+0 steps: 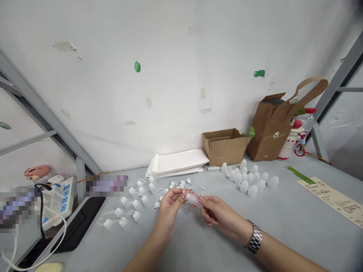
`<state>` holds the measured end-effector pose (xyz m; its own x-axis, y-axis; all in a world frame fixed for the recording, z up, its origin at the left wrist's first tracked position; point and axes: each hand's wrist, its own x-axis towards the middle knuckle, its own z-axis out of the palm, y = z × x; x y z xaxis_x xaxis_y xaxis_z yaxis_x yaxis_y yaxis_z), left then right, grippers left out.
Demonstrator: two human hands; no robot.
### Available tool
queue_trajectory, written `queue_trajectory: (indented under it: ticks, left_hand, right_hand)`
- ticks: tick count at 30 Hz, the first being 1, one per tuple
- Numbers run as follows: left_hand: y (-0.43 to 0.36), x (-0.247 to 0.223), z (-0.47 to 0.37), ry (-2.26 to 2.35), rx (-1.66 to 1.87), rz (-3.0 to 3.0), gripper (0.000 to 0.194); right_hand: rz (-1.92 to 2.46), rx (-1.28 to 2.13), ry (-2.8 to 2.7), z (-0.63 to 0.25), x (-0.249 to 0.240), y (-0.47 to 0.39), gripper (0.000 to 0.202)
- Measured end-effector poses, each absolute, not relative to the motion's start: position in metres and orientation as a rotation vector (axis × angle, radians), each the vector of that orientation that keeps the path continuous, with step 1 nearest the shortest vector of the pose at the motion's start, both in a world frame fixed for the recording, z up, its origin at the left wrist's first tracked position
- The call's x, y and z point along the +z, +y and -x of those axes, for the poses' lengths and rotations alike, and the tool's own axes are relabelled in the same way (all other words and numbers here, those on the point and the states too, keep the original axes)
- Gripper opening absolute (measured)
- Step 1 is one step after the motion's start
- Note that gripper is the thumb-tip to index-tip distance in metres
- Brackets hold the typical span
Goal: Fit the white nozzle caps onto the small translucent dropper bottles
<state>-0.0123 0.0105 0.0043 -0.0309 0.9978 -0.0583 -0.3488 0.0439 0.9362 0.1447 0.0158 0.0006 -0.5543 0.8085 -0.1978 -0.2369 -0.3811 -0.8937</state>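
A small translucent plastic bottle (193,199) lies tilted between my two hands above the middle of the table. The fingers of my left hand (171,207) pinch its white neck end; whether a cap sits there is hard to make out. My right hand (217,211), with a metal watch on the wrist, grips the bottle's body. Beyond my left hand lies a pile of loose white caps (172,186). To the left stand several capped bottles (137,205) with thin tips and strap loops. Several bottles without such caps (252,177) stand to the right.
Against the wall are a stack of white sheets (178,161), a cardboard box (227,149) and a brown paper bag (269,132). A printed paper strip (334,198) lies at the right. On the left are a power strip (59,202), a black slab (79,226) and a white cable (64,234).
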Motion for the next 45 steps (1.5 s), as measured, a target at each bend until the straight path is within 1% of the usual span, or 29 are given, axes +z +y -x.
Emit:
queue_trajectory:
  ticks: [5, 11, 15, 18, 21, 25, 27, 29, 35, 42, 45]
  left_hand:
    - [0.012, 0.000, 0.014, 1.015, 1.370, -0.912, 0.018]
    - [0.013, -0.004, 0.015, 1.027, 1.369, -0.931, 0.016]
    - [0.012, -0.003, 0.013, 1.030, 1.382, -0.895, 0.019]
    - [0.011, 0.000, 0.013, 1.008, 1.361, -0.910, 0.019]
    - [0.011, 0.002, 0.014, 0.982, 1.330, -0.949, 0.017]
    - [0.010, 0.006, 0.016, 0.956, 1.306, -0.973, 0.015]
    - [0.010, 0.008, 0.016, 0.938, 1.293, -0.972, 0.015]
    - [0.009, 0.008, 0.016, 0.933, 1.291, -0.969, 0.015]
    - [0.010, 0.003, 0.015, 0.979, 1.340, -0.978, 0.015]
    - [0.011, -0.003, 0.015, 1.002, 1.390, -0.886, 0.019]
    - [0.010, -0.003, 0.014, 0.998, 1.391, -0.845, 0.020]
  right_hand:
    - [0.947, 1.923, -1.196, -0.144, 0.003, 0.015, 0.038]
    - [1.144, 1.651, -1.367, -0.140, -0.005, 0.016, 0.044]
    - [1.229, 1.461, -1.475, -0.140, -0.006, 0.011, 0.038]
    - [1.242, 1.386, -1.479, -0.139, -0.005, 0.009, 0.036]
    - [1.206, 1.435, -1.440, -0.140, -0.005, 0.010, 0.040]
    - [0.976, 1.761, -1.307, -0.143, -0.005, 0.015, 0.045]
    - [0.842, 1.916, -1.197, -0.144, -0.005, 0.016, 0.044]
    - [0.784, 1.986, -1.133, -0.144, -0.005, 0.015, 0.042]
    - [0.906, 1.870, -1.165, -0.144, -0.003, 0.015, 0.039]
    - [1.005, 1.732, -1.349, -0.142, -0.005, 0.017, 0.046]
    - [1.065, 1.575, -1.449, -0.141, -0.008, 0.013, 0.040]
